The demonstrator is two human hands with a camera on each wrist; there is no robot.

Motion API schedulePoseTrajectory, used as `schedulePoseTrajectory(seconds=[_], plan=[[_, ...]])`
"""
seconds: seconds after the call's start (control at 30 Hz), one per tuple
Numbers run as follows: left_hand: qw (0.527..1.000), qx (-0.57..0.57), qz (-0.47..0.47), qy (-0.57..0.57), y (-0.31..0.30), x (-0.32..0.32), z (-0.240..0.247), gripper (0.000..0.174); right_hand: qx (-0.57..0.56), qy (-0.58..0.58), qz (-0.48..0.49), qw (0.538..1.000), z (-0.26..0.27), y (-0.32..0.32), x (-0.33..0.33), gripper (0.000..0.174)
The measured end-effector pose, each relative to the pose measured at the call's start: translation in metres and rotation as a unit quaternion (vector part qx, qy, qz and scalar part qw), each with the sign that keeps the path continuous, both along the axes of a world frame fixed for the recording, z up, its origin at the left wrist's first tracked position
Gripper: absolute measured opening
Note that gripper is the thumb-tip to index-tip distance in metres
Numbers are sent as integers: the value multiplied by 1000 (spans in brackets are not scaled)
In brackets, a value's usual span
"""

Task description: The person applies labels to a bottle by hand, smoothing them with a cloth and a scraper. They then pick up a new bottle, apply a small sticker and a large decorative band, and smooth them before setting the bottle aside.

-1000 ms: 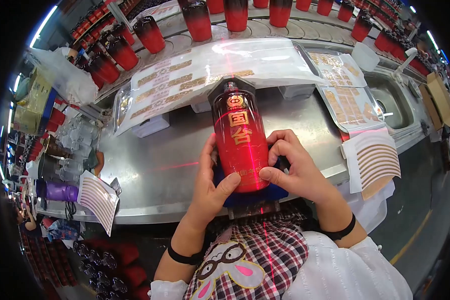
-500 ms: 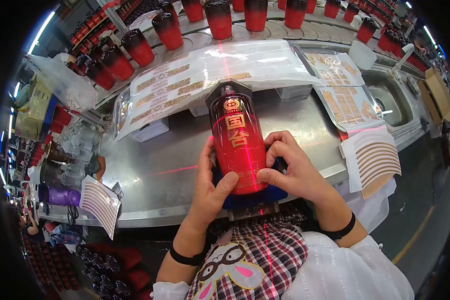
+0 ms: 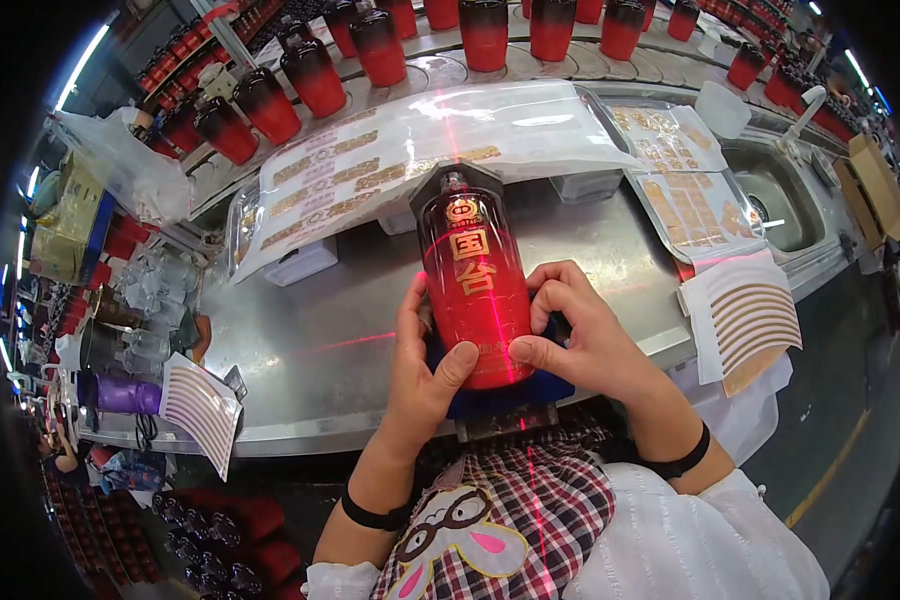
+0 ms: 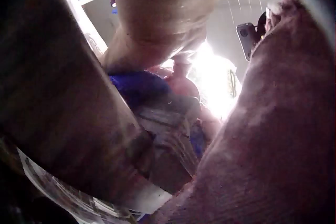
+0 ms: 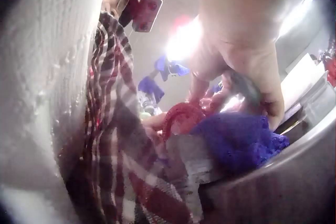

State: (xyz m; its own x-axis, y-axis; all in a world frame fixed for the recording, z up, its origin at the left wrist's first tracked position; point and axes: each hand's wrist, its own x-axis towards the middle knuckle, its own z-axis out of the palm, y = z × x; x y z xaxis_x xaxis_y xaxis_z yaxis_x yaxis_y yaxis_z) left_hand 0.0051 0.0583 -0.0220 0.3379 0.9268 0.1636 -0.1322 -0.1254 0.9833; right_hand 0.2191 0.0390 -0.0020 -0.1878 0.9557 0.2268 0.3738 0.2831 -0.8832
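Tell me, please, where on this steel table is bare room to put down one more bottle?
The widest bare patch of the steel table lies left of the left hand, bordered by the label sheet behind and the striped sticker sheet. A narrower one lies between the red bottle and the gold label tray. The back is crowded.

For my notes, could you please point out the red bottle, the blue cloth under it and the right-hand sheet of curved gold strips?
red bottle (image 3: 478, 312), head view, its body below the gold characters.
blue cloth (image 3: 505, 395), head view, fold below the bottle.
sheet of curved gold strips (image 3: 755, 318), head view, its middle strips.
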Motion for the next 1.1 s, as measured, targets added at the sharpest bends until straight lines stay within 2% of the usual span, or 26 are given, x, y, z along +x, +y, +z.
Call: schedulePoseTrajectory(seconds=[0.27, 0.37, 1.1], plan=[[998, -33, -22, -47, -2, -1, 2, 96, 17, 10, 10, 1000, -6, 2, 3, 36], [1000, -16, -23, -12, -2, -3, -3, 97, 13, 9, 8, 1000, -5, 2, 2, 36], [999, -3, -30, -25, -2, -2, -4, 96, 17, 2, 15, 1000, -6, 3, 4, 36]])
